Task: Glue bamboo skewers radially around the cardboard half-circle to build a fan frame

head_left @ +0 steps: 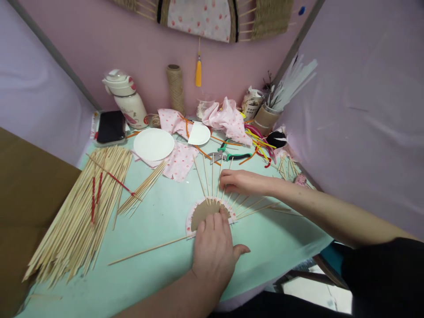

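Note:
A half-round cardboard piece (201,215) with a pink-spotted cloth rim lies on the green table. Thin wooden sticks (206,176) fan out from its upper and right edge, and a single stick (149,251) points out to the lower left. Flat on the cardboard rests my left hand (215,243), fingers stretched forward and thumb out to the right, pressing on it. My right hand (236,182) is above the fan, its fingers curled around one of the sticks near the middle; the fingertips are partly hidden.
A big pile of sticks (82,207) and a smaller bunch (145,190) lie left. Behind are a white disc (154,144), green-handled pliers (238,156), spotted cloth (180,163), a bottle (130,106), a twine spool (175,88) and a phone (111,126). Cans (266,118) stand back right.

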Motion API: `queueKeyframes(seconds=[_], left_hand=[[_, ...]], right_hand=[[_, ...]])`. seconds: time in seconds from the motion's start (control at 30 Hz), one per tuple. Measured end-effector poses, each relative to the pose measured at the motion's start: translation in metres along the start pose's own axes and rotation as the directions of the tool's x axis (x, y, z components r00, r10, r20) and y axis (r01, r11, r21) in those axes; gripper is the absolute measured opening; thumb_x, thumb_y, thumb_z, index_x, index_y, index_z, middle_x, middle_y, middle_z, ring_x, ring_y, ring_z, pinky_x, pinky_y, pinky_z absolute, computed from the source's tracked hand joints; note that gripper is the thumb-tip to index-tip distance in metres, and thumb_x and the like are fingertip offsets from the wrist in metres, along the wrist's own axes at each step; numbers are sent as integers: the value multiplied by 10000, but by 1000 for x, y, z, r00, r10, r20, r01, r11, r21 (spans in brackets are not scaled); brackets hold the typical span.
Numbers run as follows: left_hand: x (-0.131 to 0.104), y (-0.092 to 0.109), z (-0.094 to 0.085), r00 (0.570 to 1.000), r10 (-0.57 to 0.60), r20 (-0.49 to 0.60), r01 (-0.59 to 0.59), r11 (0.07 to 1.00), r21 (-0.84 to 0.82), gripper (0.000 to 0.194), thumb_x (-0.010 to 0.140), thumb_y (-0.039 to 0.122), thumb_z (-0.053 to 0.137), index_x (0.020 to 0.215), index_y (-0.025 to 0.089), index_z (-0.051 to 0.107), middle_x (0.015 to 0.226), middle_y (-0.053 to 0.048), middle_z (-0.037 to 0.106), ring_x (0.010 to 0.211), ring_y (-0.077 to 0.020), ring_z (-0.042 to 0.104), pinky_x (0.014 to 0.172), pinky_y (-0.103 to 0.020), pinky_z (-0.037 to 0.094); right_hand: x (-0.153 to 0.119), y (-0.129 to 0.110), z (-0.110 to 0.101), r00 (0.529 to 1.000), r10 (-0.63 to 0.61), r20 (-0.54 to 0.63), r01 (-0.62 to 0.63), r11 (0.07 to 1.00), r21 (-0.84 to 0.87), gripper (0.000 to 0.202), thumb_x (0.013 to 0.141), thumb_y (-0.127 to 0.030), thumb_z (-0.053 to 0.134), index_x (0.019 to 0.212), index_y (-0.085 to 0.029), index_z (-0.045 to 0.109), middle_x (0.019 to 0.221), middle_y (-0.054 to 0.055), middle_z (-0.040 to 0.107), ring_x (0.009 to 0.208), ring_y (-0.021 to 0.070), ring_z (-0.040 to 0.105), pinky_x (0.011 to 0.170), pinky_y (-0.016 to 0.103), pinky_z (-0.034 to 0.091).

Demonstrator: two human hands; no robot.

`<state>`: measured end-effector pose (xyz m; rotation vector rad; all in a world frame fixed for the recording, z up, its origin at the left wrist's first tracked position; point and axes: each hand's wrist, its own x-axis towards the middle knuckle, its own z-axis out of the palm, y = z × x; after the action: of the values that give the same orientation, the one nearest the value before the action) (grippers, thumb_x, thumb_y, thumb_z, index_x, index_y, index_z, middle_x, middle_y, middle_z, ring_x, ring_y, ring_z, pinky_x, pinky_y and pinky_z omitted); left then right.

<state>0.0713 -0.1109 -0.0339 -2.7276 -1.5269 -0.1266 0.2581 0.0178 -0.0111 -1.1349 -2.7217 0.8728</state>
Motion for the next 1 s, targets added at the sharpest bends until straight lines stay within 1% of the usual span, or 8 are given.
queueKeyframes(seconds=[0.13,0.33,0.47,0.67,0.87,1.0], left_hand=[[0,0,2,1000,-3,-18,3,1000,-8,978,647,760,688,1325,64,583,821,-79,573,785,-239,502,700,-368,441],[0,0,3,999,-2,-48,1,1000,-19,1024,623,754,710,1332,29,566,823,-82,573,787,-239,506,690,-364,450],[0,0,4,999,-7,-33,6,999,-34,968,641,738,712,1328,69,578,833,-76,565,793,-239,504,696,-368,448],[0,-1,3,1000,-9,-21,8,999,-32,941,659,731,704,1327,81,576,840,-75,558,801,-239,501,703,-371,443],[0,-1,4,1000,1,-27,-1,1000,-22,1020,644,736,709,1351,19,543,849,-91,575,804,-248,509,700,-374,452],[1,0,5,1000,-10,-11,9,1000,-27,984,646,735,710,1355,70,555,874,-88,593,806,-243,522,715,-370,459]], right_hand=[[2,4,5,999,-33,-36,33,999,1,134,870,-110,551,887,-185,660,993,60,583,861,161,594,771,275,469],[3,6,7,998,-28,-49,27,999,-36,135,879,-128,544,867,-183,667,986,60,596,838,156,592,735,258,452],[2,5,6,998,-24,-49,22,999,-46,133,879,-133,546,855,-186,666,987,56,601,834,153,592,732,251,446],[4,2,2,1000,-1,-16,1,999,-40,135,864,-104,546,844,-187,651,955,46,603,811,146,578,721,244,433],[5,-1,-3,1000,4,30,-4,1000,4,131,852,-84,565,860,-190,643,914,36,599,813,145,580,746,248,440],[6,-1,-4,999,14,52,-16,999,40,85,846,-102,605,858,-174,648,918,43,595,827,151,580,761,255,446]])
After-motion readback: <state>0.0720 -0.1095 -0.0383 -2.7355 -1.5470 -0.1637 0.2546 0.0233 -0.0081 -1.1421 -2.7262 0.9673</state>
